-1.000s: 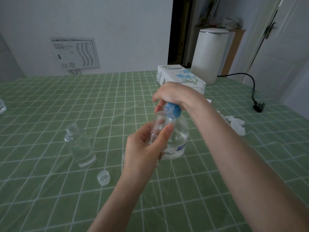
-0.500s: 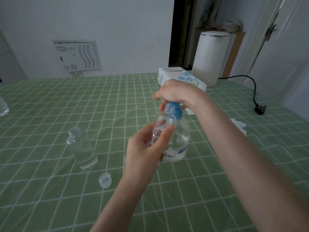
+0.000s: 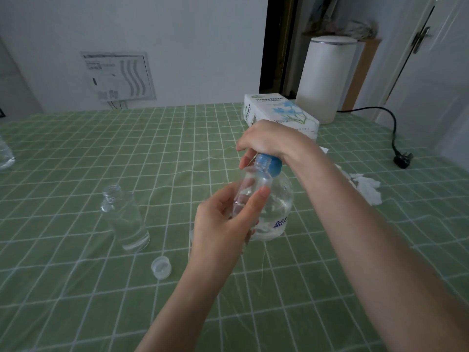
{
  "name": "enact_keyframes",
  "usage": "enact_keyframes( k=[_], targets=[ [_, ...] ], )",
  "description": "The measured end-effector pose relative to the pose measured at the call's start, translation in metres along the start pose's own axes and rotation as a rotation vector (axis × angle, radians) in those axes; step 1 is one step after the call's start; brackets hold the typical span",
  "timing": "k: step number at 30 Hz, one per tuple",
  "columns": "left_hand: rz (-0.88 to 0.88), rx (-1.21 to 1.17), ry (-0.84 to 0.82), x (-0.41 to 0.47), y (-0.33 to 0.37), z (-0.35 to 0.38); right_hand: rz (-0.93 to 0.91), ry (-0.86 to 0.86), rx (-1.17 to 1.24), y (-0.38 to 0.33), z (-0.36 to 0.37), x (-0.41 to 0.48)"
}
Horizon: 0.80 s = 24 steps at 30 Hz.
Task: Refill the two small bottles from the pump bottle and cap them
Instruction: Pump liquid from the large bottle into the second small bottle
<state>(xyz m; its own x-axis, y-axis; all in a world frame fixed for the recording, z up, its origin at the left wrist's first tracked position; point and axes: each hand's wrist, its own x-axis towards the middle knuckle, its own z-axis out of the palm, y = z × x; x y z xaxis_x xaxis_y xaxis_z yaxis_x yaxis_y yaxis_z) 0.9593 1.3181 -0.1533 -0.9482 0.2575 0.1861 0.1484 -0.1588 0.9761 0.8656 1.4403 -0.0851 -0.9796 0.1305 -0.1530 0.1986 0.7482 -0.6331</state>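
Note:
My left hand grips a small clear bottle and holds it up with its mouth under the blue pump head. The round clear pump bottle stands on the green checked tablecloth. My right hand is curled over its blue pump top from above. A second small clear bottle stands open and upright to the left, partly filled. A clear cap lies on the cloth in front of it.
A tissue box and a white cylindrical appliance stand at the back right, with a black cable and plug. Crumpled white tissue lies right of my forearm. Another clear container shows at the left edge.
My right hand has stayed on the pump top, which sits slightly higher than a second ago. The small bottle in my left hand has hardly moved.

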Motion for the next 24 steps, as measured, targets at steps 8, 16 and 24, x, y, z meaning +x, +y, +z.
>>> enact_keyframes(
  k=[8, 16, 24],
  targets=[
    [0.018, -0.022, -0.005, 0.000, 0.002, 0.001, 0.000, 0.019, -0.029, -0.005, -0.009, -0.004],
    [0.029, -0.030, -0.006, 0.001, 0.000, 0.001, 0.001, 0.008, -0.025, -0.008, -0.010, -0.004],
    [0.005, 0.003, 0.004, 0.000, -0.001, 0.001, 0.017, -0.020, 0.017, 0.001, -0.001, 0.001]
  ],
)
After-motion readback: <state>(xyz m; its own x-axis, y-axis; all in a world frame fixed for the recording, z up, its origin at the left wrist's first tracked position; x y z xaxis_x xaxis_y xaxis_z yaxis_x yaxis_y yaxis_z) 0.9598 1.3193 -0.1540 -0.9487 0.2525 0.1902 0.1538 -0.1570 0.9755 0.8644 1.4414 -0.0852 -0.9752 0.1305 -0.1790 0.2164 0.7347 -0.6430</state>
